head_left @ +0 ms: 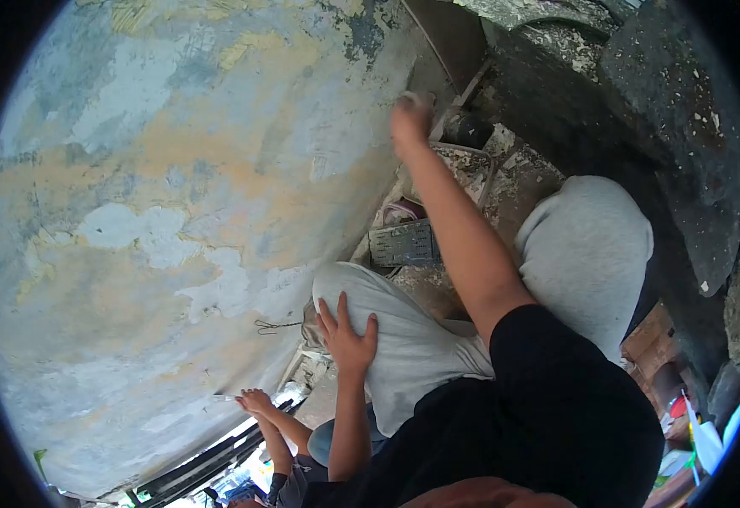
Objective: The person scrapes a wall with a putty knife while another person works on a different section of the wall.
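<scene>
Blurred right hand (410, 121) beside patchy, peeling wall (192, 220)

Painted wall (175, 169): wide room for a hand to sweep across its face, leftward in view from the right hand (410, 123).
Wall's far edge: a brown panel (450, 38) borders the route just beyond the right hand.
Gap between knees: crossed by the right forearm (463, 224); a grey perforated box (404, 244) sits near the wall.
Left knee (340, 284): narrows the wall-side passage (the left hand (351, 343) rests on it), with a thin wire (277, 327) jutting beside.
Lower wall: a co-worker's hands (255, 400) obstruct.
Right flank: right knee (590, 237), then dark slab (683, 110).
</scene>
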The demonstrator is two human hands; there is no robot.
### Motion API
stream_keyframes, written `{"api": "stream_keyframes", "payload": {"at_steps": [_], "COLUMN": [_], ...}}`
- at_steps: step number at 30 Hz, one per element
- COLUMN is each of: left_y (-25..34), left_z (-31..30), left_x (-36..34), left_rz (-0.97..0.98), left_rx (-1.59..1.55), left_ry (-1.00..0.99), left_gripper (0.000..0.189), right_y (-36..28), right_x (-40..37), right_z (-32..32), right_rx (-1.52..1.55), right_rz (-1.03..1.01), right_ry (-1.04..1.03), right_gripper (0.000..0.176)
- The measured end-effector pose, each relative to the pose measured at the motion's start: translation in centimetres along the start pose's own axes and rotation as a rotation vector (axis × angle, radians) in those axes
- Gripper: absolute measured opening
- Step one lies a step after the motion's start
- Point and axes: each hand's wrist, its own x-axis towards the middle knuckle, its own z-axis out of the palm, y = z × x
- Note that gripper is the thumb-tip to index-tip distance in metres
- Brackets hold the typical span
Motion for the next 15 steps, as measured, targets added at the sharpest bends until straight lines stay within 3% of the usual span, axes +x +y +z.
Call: {"api": "stream_keyframes", "payload": {"at_steps": [1, 4, 6, 8, 11, 13, 15], "left_y": [0.1, 0.6, 0.3, -1.0, -0.9, -0.3, -0.3], "left_z": [-0.2, 0.1, -0.2, 0.5, 0.6, 0.3, 0.4], "left_x": [0.0, 0.2, 0.1, -0.3, 0.1, 0.1, 0.4], "left_rz": [0.005, -0.019, 0.024, 0.037, 0.045, 0.007, 0.040], "left_rx": [-0.001, 0.038, -0.011, 0.015, 0.001, 0.047, 0.018], "left_ry": [0.000, -0.020, 0.004, 0.025, 0.040, -0.007, 0.013], "left_gripper": [0.073, 0.073, 0.073, 0.074, 0.075, 0.074, 0.074], "right_y": [0.3, -1.7, -0.5, -2.0, -2.2, -1.9, -0.5], "right_x": [-0.5, 0.1, 4.5, 2.5, -1.0, -0.5, 3.2], "right_z": [1.3, 1.7, 0.6, -1.0, 1.0, 1.6, 1.0], "right_rx": [0.007, 0.069, 0.028, 0.047, 0.067, 0.059, 0.109], "right_rz": [-0.066, 0.009, 0.101, 0.110, 0.012, -0.069, -0.022], "right_ry": [0.024, 0.101, 0.113, 0.057, 0.053, 0.095, 0.089], "right_gripper": [0.036, 0.033, 0.035, 0.035, 0.036, 0.036, 0.030]}}
